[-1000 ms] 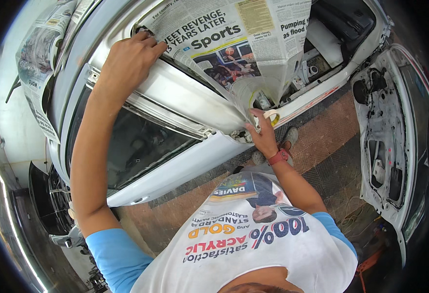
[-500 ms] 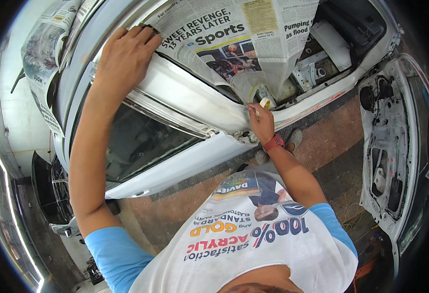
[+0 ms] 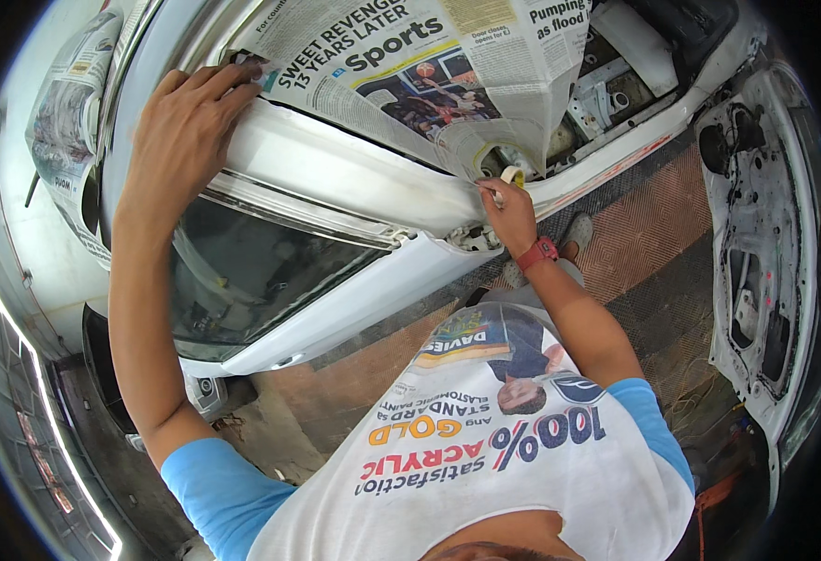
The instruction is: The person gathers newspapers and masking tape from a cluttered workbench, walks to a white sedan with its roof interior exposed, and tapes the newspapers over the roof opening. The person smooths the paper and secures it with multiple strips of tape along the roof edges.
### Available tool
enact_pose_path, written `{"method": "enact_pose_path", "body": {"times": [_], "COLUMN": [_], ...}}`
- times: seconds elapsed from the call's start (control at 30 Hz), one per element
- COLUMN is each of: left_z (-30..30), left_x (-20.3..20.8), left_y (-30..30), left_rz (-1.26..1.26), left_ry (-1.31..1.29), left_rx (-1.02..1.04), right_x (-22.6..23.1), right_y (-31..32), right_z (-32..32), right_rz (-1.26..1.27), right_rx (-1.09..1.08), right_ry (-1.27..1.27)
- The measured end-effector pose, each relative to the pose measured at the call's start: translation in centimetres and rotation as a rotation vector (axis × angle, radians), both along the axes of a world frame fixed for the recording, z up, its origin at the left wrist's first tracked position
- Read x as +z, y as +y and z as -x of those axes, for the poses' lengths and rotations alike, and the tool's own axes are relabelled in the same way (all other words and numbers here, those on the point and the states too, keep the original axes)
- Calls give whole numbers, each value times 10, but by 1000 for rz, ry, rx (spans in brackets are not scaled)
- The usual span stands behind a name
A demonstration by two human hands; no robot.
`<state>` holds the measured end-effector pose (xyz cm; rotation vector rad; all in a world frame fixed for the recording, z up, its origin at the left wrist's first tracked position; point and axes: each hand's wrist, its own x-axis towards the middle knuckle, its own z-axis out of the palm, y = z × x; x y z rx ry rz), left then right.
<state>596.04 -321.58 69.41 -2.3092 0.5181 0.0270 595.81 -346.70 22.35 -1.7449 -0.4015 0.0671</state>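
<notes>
A sheet of newspaper (image 3: 410,70) covers the upper part of a white car's open doorway. My left hand (image 3: 181,131) is at the sheet's left corner, its bent fingers closed on the paper's edge against the door frame. Low at the front of the doorway, my right hand (image 3: 510,213) grips a roll of masking tape (image 3: 513,176) near the paper's bottom tip. Its fingertips pinch at the tape's end, though the strip itself is hard to make out. Between the hands runs the bare white pillar (image 3: 335,154) of the car.
Just below the pillar is a closed door with dark window glass (image 3: 261,271). At the right stands a stripped door (image 3: 756,262) with its inner panel bare. More newspaper (image 3: 74,103) hangs over the car at the far left. Patterned matting (image 3: 616,234) covers the floor.
The whole view has shifted a little. My left hand has slid slightly left along the frame, away from the printed headline. My right hand keeps its hold on the masking tape.
</notes>
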Motion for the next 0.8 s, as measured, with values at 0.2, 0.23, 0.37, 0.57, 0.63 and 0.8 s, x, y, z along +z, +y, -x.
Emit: {"method": "enact_pose_path", "body": {"times": [0.2,0.23,0.37,0.57,0.63,0.8], "left_z": [5,8,10,7,8,5], "left_x": [0,0,0,3,3,5], "left_y": [2,2,-4,0,0,1], "left_rz": [5,15,130,247,245,245], "left_ry": [2,2,-11,-10,-26,-42], "left_rx": [17,20,25,55,41,63], "right_x": [2,14,94,247,268,267], "right_y": [-4,-6,4,65,79,104], "right_z": [6,8,-5,-58,-73,-84], "right_rz": [77,76,-226,-477,-466,-399], "right_rx": [5,-31,-9,399,542,592], "right_ry": [-39,-75,70,-278,-126,-190]}}
